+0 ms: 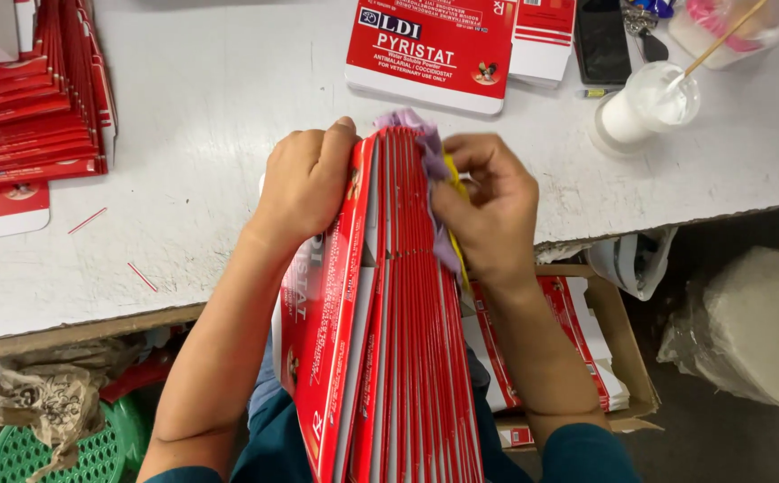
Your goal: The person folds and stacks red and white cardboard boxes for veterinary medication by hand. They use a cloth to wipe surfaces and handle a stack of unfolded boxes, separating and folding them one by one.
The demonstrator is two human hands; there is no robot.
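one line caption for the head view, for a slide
Both hands, left and right, grip a fanned stack of flat red-and-white cartons.

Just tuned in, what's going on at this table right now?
A person is holding a thick stack of flat red-and-white cartons on edge against the white table. The left hand grips the stack's top corner, and the right hand presses a purple cloth against the carton edges. More flat cartons lie fanned at the far left, and a white cup with a stick stands nearby.
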